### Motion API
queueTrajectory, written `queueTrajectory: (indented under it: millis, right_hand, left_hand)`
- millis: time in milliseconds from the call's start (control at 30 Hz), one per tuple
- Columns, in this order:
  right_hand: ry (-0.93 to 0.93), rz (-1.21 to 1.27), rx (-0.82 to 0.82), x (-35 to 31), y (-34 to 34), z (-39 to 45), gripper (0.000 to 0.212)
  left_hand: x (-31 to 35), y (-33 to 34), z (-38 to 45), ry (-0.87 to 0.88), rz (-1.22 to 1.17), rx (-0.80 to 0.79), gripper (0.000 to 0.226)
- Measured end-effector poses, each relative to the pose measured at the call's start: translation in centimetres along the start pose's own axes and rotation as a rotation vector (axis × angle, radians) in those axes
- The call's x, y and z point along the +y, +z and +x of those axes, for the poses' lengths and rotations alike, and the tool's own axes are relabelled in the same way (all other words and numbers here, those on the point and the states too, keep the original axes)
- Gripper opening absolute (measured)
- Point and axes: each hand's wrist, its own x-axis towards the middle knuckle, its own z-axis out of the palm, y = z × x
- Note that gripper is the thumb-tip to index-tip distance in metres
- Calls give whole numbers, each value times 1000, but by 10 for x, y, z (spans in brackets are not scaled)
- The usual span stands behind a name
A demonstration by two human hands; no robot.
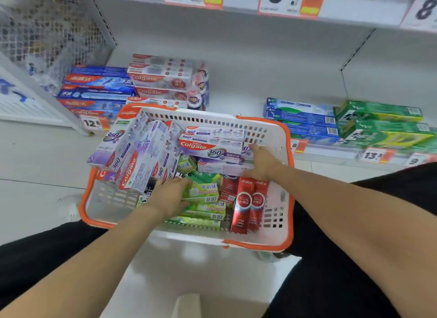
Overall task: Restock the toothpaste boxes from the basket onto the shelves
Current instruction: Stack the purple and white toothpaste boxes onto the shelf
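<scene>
A white basket with an orange rim sits in front of me, between my knees. It holds purple Colgate 360 boxes, green toothpaste boxes and two red boxes. My left hand rests on the green boxes with relaxed fingers, next to a tilted bundle of purple boxes. My right hand grips the right end of the stacked purple boxes, with fingers over the top and the thumb under the lowest one.
On the low shelf behind the basket are blue and white Colgate stacks at the left. Blue boxes and green boxes lie at the right. Price tags line the shelf edge. A wire mesh panel stands far left.
</scene>
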Motion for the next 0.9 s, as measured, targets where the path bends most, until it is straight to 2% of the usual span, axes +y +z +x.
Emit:
queueTrajectory:
  millis: [100, 233, 367, 467, 567, 633, 700, 767, 900]
  right_hand:
    - [-73, 184, 30, -7, 9, 5, 102]
    - [-32, 389, 104, -19, 19, 10, 81]
    - [29, 199, 245, -31, 23, 15, 63]
    - [26, 222, 194, -31, 2, 17, 55]
    - [-36, 410, 145, -27, -32, 11, 51]
    - [-58, 543, 57, -25, -55, 0, 43]
    - [-68, 597, -102, -19, -67, -10, 34]
    - [-55, 598, -280, -12, -66, -19, 34]
    - [21, 539, -528, -2, -49, -27, 40]
  left_hand:
    - [2, -1, -1, -15, -38, -6, 63]
    - [4, 1, 2, -64, -96, -9, 63]
    - [10, -6, 4, -68, -177, 21, 55]
    - [10, -13, 6, -68, -366, 91, 52]
    - [10, -21, 7, -108, -539, 243, 49]
    - [16, -30, 8, -160, -674, 370, 56]
    - [25, -43, 9, -243, -932, 415, 70]
    - [29, -51, 14, -328, -1167, 352, 76]
    - [22, -50, 17, -385, -1330, 207, 53]
